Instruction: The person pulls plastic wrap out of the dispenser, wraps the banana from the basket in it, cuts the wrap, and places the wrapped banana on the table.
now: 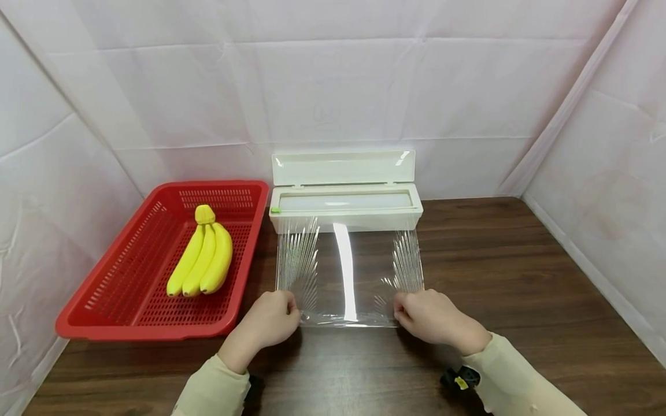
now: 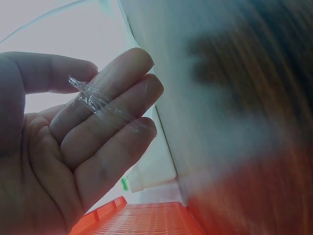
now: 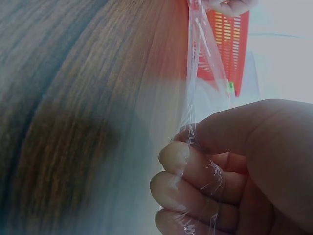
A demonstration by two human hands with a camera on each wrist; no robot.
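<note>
A sheet of clear plastic wrap (image 1: 325, 271) stretches toward me from a white wrap dispenser (image 1: 346, 221), whose lid (image 1: 343, 169) stands raised at the back. My left hand (image 1: 273, 318) pinches the near left corner of the wrap; in the left wrist view the crumpled film (image 2: 90, 95) lies between thumb and fingers. The near right corner is held by my right hand (image 1: 432, 318), with film (image 3: 193, 132) caught between thumb and curled fingers in the right wrist view. Creases fan out along both sides of the sheet.
To the left stands a red plastic basket (image 1: 250, 260) with a bunch of yellow bananas (image 1: 208, 254) in it. A small green piece (image 1: 276, 210) sits on the dispenser's left end. White cloth (image 1: 333, 92) hangs behind and at both sides of the dark wooden table (image 1: 494, 260).
</note>
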